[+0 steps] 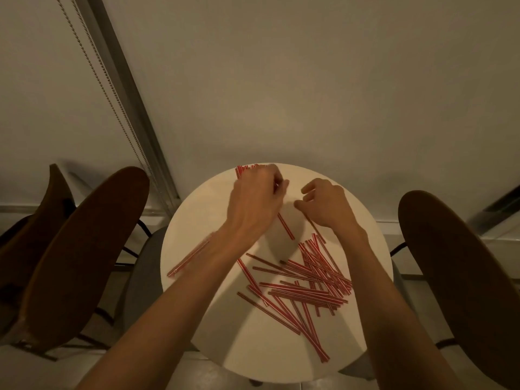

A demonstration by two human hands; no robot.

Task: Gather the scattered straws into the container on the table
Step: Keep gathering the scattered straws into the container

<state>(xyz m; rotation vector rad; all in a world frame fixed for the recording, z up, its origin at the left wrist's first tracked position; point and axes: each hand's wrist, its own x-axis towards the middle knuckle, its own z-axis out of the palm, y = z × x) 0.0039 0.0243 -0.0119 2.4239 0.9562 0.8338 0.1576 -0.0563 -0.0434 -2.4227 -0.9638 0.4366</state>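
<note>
Both forearms reach out over a round white table [197, 220]. The left hand [253, 201] is curled shut at the far rim, its fingers wrapped around a bunch of red-and-white striped straws [247, 168] whose ends fan out just beyond the knuckles; one more striped straw [285, 226] slants out from beneath this hand, toward the wrist side. The right hand [326, 202] sits just beside it, fingers bent and loosely parted, with a thin straw [316, 229] running out from under the palm (whether it is actually pinched cannot be told).

The main scatter of straws [306, 280] lies nearer the body than both hands, mostly under and between the forearms, criss-crossed in a loose heap. A lone pair of straws [188, 258] rests outside the left forearm, near the table's edge. A container cannot be made out here. Brown chairs [78, 249] stand to either side of the arms.
</note>
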